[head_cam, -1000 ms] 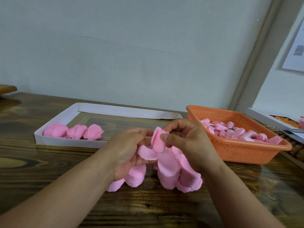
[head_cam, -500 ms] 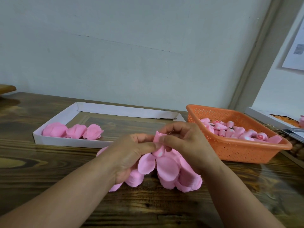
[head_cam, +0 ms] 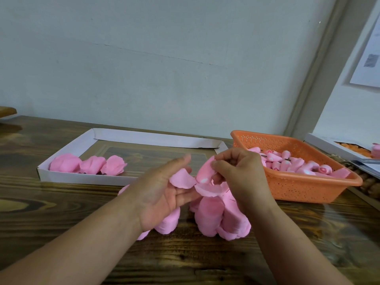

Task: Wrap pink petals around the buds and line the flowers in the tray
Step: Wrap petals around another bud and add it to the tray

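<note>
The flower being built (head_cam: pixel 202 178) sits at the centre of the frame, held above the worktop (head_cam: pixel 61 204) between both hands, its bud hidden inside the petals. The right hand (head_cam: pixel 239 175) pinches one upright petal against the core with thumb and forefinger; the left hand (head_cam: pixel 164 188) lies flat and released beneath, fingers straight, cradling two loose-spread petals. To do this well, I judge the right grip should stay firm on the wrapped petal while the left rolls the next one snugly round, overlapping the seam so nothing springs open. A pile of spare petals (head_cam: pixel 218 219) rests on the worktop just below the hands. In the left middle of the frame, the white tray (head_cam: pixel 86 178) holds three finished flowers (head_cam: pixel 88 166) in a row at its near-left corner. The orange basket (head_cam: pixel 308 188) of buds stands at right.
</note>
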A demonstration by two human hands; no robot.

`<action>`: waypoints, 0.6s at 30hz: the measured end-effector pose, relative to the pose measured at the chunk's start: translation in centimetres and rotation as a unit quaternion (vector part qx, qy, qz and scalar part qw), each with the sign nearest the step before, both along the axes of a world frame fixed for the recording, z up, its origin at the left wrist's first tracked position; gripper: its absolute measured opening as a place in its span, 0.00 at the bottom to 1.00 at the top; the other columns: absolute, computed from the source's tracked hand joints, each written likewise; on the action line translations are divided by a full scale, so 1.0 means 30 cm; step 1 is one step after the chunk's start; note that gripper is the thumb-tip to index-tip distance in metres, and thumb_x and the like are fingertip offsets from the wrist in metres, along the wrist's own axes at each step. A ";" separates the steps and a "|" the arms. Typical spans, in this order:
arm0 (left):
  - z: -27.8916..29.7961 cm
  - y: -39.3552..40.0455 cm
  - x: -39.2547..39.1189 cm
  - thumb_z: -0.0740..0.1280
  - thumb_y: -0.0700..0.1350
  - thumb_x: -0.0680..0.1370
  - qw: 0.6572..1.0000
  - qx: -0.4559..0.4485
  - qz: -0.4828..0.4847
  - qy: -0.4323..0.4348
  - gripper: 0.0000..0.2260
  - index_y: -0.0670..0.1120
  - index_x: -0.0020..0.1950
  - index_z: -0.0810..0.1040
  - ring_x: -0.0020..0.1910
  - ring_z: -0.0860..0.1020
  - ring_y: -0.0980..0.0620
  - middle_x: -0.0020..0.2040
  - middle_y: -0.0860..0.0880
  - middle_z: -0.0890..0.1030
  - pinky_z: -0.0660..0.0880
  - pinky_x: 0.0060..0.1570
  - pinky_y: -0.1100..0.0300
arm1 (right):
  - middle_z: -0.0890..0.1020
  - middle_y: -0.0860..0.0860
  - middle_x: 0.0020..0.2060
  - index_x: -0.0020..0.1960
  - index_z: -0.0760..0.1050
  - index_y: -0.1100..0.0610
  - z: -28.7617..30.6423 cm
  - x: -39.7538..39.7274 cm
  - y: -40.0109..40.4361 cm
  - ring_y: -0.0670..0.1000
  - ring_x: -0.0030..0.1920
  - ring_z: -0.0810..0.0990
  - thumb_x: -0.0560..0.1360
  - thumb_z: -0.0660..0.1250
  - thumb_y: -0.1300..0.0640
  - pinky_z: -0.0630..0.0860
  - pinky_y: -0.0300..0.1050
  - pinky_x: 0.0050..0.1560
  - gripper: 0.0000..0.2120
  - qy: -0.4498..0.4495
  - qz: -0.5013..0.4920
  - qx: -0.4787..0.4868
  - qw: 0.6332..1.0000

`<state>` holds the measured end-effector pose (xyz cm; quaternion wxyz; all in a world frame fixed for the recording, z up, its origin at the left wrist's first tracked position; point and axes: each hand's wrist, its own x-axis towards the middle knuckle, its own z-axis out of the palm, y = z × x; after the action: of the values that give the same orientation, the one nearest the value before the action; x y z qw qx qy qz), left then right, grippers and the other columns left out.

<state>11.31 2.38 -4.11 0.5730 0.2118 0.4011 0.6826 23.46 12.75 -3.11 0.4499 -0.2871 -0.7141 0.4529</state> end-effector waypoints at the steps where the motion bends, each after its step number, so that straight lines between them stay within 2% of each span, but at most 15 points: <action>1: 0.000 -0.003 0.000 0.68 0.41 0.69 1.000 0.019 -0.016 -0.006 0.21 0.32 0.58 0.72 0.55 0.80 0.37 0.60 0.30 0.77 0.80 0.51 0.49 | 0.77 0.51 0.20 0.36 0.76 0.60 0.000 0.001 0.001 0.47 0.21 0.75 0.70 0.64 0.73 0.71 0.35 0.24 0.11 0.005 -0.008 0.006 1.000; 4: -0.009 -0.006 -0.006 0.59 0.27 0.66 0.996 0.059 -0.059 -0.009 0.20 0.25 0.58 0.71 0.58 0.79 0.36 0.60 0.28 0.76 0.78 0.54 0.49 | 0.79 0.51 0.23 0.36 0.77 0.60 0.002 0.002 0.004 0.47 0.23 0.77 0.69 0.64 0.73 0.74 0.37 0.26 0.10 0.008 -0.025 0.024 0.999; 6: -0.017 -0.004 -0.003 0.48 0.24 0.70 0.997 0.052 -0.054 0.008 0.20 0.25 0.58 0.70 0.54 0.81 0.37 0.55 0.29 0.79 0.81 0.50 0.52 | 0.79 0.51 0.23 0.37 0.77 0.60 0.003 0.003 0.003 0.47 0.23 0.77 0.69 0.64 0.73 0.74 0.38 0.26 0.10 0.004 -0.026 0.027 0.999; 7: -0.020 -0.002 0.001 0.46 0.23 0.71 0.998 0.045 -0.041 0.021 0.20 0.26 0.57 0.71 0.51 0.82 0.38 0.53 0.29 0.80 0.82 0.47 0.53 | 0.78 0.51 0.22 0.37 0.77 0.60 0.003 0.003 0.000 0.47 0.23 0.77 0.69 0.64 0.73 0.73 0.37 0.25 0.10 0.003 -0.024 0.027 0.999; 10: -0.029 0.005 0.010 0.49 0.22 0.74 0.998 0.025 -0.009 0.049 0.18 0.28 0.55 0.74 0.47 0.84 0.43 0.50 0.33 0.82 0.82 0.42 0.57 | 0.78 0.51 0.21 0.36 0.76 0.59 0.004 0.004 -0.011 0.46 0.21 0.76 0.70 0.64 0.73 0.72 0.35 0.25 0.11 0.001 -0.016 0.026 1.000; 14: -0.034 0.013 0.011 0.59 0.29 0.77 0.998 0.022 -0.001 0.063 0.10 0.31 0.54 0.78 0.45 0.84 0.48 0.50 0.37 0.84 0.81 0.41 0.61 | 0.79 0.51 0.21 0.36 0.76 0.57 0.005 0.002 -0.016 0.47 0.22 0.77 0.70 0.65 0.72 0.74 0.40 0.28 0.11 -0.009 -0.019 0.034 0.999; 16: -0.038 0.015 0.012 0.62 0.32 0.77 0.998 0.017 0.006 0.066 0.10 0.33 0.56 0.79 0.43 0.84 0.49 0.49 0.39 0.84 0.81 0.39 0.63 | 0.79 0.50 0.22 0.36 0.76 0.56 0.005 0.002 -0.021 0.47 0.23 0.78 0.70 0.65 0.71 0.75 0.43 0.30 0.11 -0.020 -0.016 0.043 0.999; 18: -0.040 0.014 0.018 0.64 0.33 0.76 0.997 0.008 0.026 0.072 0.12 0.35 0.58 0.78 0.40 0.84 0.50 0.48 0.40 0.85 0.79 0.35 0.64 | 0.79 0.49 0.22 0.36 0.77 0.57 0.006 0.002 -0.031 0.47 0.23 0.77 0.70 0.66 0.70 0.75 0.41 0.29 0.10 -0.024 -0.004 0.053 0.998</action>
<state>11.85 2.81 -5.30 0.5230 0.2544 0.4412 0.6835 23.51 11.83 -2.93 0.4489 -0.2762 -0.7468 0.4057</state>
